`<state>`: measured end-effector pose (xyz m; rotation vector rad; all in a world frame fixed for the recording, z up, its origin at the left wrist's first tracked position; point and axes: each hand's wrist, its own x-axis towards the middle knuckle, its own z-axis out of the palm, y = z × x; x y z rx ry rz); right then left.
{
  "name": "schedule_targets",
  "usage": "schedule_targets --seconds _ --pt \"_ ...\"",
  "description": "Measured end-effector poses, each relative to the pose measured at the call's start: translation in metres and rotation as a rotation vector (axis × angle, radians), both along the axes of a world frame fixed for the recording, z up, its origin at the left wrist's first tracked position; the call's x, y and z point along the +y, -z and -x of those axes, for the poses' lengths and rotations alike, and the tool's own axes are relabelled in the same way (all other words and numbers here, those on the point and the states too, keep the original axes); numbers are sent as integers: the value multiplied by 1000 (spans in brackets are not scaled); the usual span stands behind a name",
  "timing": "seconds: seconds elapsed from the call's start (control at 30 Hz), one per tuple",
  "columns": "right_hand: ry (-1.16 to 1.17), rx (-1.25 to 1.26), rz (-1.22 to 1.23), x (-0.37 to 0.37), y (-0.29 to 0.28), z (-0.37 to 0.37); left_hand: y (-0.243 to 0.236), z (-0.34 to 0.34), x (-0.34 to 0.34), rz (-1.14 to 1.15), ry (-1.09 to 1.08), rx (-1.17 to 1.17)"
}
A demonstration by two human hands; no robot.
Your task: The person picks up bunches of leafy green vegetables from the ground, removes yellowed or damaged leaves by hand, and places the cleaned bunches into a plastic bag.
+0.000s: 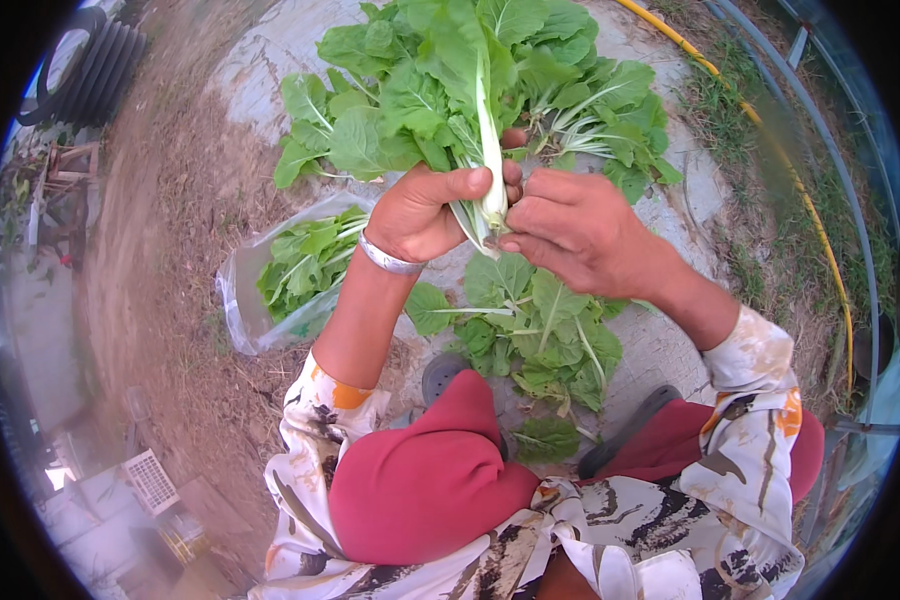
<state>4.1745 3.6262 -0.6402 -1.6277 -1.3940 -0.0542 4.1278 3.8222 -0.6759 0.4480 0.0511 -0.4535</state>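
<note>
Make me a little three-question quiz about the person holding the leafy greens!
1. True or false: both hands grip the greens.
2. Where is the plastic bag? A) left of the left hand B) behind the right hand C) on the knee
3. What lies on the ground under the hands?

Key: 1 true. 2 A. 3 a pile of loose leaves.
</note>
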Motion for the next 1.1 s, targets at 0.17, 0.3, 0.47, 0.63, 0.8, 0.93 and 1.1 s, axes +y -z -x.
schedule_targets --seconds 0.17,0.3,0.47,0.63,0.8,0.93,1.1 --pt "-186 366 515 -20 4 -28 -9 9 -30 -632 -300 -186" --pt "-513 -19 833 -39 27 -21 4 9 -14 -631 -380 -52" --pt "-245 -236 1021 -88 95 14 -12 -16 8 -604 -522 -112" --pt "227 369 389 -9 22 -11 10 -3 -8 -757 -596 -66" --pt "546 524 239 18 45 4 18 -6 -42 -790 -530 -46" --pt "493 967 -49 11 63 16 34 3 -38 -895 -557 -193" --pt "413 1422 -284 -11 85 -5 36 2 -37 -890 -550 -122"
